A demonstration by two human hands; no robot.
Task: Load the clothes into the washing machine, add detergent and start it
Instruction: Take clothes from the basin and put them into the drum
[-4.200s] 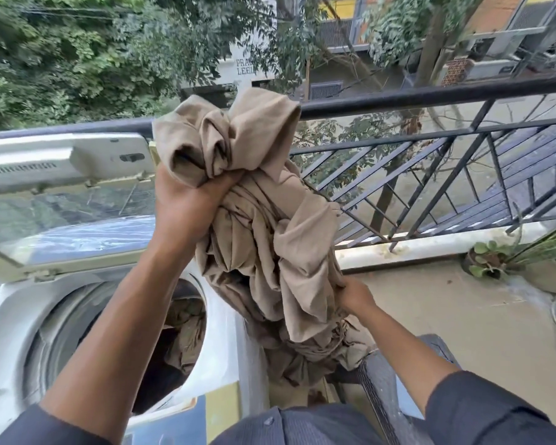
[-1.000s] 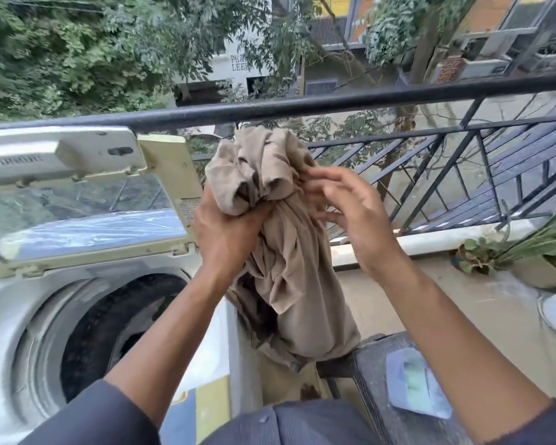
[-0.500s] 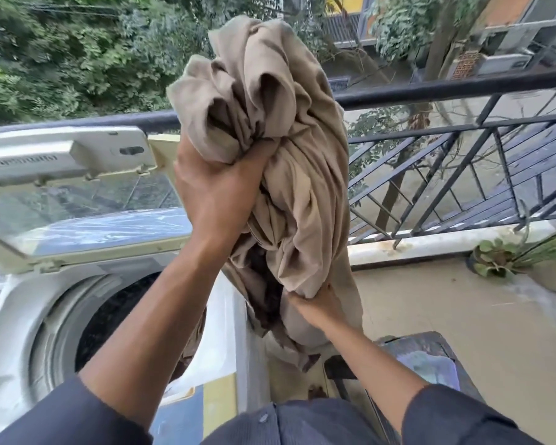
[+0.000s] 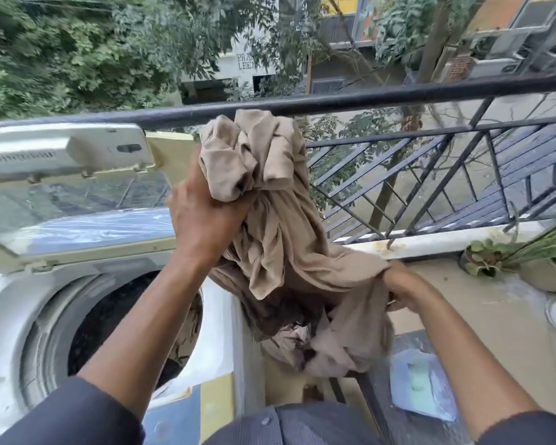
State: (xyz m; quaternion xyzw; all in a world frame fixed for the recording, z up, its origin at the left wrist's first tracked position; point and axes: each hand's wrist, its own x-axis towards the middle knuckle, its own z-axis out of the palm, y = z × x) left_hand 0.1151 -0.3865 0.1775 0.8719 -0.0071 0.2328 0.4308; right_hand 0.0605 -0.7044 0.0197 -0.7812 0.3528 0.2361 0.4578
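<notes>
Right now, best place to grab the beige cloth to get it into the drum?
Keep the left hand grip on the bunched top of the beige cloth; gather the loose hanging tail from below, right side, where the right hand is. It hangs outside the drum.

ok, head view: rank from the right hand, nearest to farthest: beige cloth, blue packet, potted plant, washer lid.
From the right hand:
1. beige cloth, gripped by it.
2. blue packet, just below, on the dark stool.
3. potted plant, off to the right by the railing.
4. washer lid, raised, far left.
</notes>
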